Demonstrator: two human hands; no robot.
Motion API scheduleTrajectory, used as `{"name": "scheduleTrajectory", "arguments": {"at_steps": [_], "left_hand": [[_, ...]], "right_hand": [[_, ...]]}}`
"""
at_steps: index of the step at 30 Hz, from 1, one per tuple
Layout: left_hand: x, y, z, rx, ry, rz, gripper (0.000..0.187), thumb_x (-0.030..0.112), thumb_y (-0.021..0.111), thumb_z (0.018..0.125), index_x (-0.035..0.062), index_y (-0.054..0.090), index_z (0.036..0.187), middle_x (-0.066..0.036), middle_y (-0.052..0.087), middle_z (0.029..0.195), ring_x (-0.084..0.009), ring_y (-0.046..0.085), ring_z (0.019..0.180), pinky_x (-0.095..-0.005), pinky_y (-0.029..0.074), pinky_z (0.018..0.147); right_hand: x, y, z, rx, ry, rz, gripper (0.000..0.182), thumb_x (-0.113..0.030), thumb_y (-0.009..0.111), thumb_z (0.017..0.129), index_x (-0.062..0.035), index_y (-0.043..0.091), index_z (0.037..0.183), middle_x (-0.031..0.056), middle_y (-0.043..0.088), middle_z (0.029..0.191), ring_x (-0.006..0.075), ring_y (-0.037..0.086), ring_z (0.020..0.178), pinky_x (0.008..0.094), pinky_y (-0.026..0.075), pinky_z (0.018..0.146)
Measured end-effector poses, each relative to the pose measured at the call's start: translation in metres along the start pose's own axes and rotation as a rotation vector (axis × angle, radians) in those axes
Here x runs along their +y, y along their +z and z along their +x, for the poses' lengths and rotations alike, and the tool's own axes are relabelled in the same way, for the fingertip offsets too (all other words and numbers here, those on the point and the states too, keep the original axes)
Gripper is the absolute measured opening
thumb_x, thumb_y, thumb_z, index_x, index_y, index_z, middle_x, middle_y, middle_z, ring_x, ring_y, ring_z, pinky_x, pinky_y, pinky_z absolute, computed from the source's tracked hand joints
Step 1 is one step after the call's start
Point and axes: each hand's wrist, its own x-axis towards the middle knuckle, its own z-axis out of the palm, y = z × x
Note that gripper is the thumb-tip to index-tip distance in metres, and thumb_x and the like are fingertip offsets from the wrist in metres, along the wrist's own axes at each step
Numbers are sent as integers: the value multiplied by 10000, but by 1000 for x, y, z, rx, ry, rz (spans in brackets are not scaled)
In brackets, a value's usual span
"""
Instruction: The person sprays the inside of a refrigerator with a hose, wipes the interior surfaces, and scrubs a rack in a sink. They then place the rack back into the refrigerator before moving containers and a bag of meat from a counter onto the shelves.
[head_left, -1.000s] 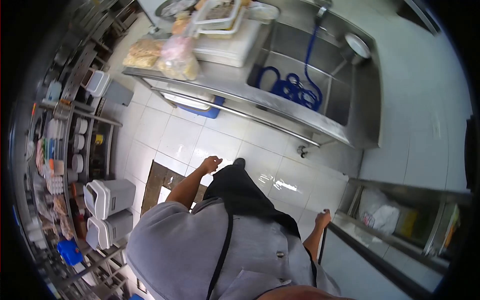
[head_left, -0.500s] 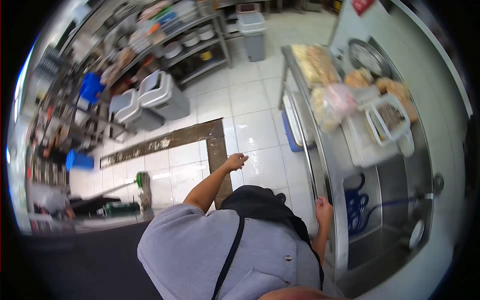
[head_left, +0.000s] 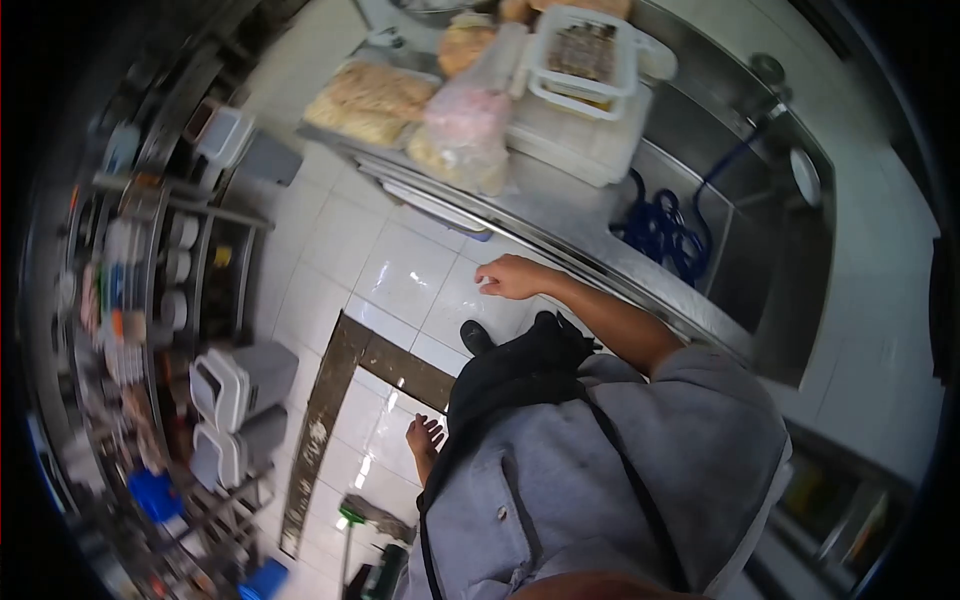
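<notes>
Apparently stepping across glossy tiles (head_left: pixel 400 270) beside the steel counter (head_left: pixel 585 205), carrying nothing visible. Holding right hand (head_left: pixel 510 277) out near the counter's front edge, curling its fingers loosely, pinching nothing visible. Hanging left hand (head_left: pixel 425 435) beside the black apron (head_left: pixel 520 370), spreading its fingers slightly, gripping nothing. Seeing the counter just beyond the right hand, bearing food bags (head_left: pixel 468 120). Judging best practice: setting shoes (head_left: pixel 476 337) down flat, minding the dark floor strip (head_left: pixel 405 368), keeping right forearm off the metal edge. Versus half a second ago: bringing right hand forward, drawing left hand back, facing the counter rather than passing alongside.
</notes>
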Motion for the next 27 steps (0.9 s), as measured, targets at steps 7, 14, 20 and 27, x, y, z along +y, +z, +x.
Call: {"name": "scheduleTrajectory", "arguments": {"at_steps": [7, 14, 20, 27], "left_hand": [[138, 17, 65, -135, 400, 176, 283, 303, 516, 901, 28, 565, 946, -90, 633, 798, -152, 605, 648, -263, 479, 511], [329, 143, -15, -179, 772, -29, 286, 240, 488, 924, -4, 563, 1053, -125, 636, 919, -191, 624, 813, -289, 502, 718], [360, 247, -84, -413, 885, 47, 298, 236, 490, 933, -14, 556, 1082, -143, 637, 952, -202, 628, 850, -309, 510, 753], [334, 255, -85, -384, 829, 87, 267, 212, 509, 925, -4, 580, 1064, -95, 646, 896, -153, 619, 788, -264, 485, 693]], "right_hand": [[24, -40, -83, 346, 171, 553, 208, -204, 576, 863, -49, 590, 1001, 71, 625, 786, 132, 568, 631, 275, 467, 526], [58, -143, -134, 786, 302, 719, 205, -193, 533, 906, -39, 579, 1033, 38, 570, 744, 73, 490, 534, 201, 416, 468], [69, -202, -92, 1048, 171, 920, 250, -192, 555, 888, -18, 491, 1054, 78, 547, 803, 126, 552, 536, 244, 458, 444], [85, -232, -57, 1079, 208, 1146, 137, -75, 546, 805, 8, 459, 869, 124, 564, 759, 225, 644, 565, 291, 525, 411]]}}
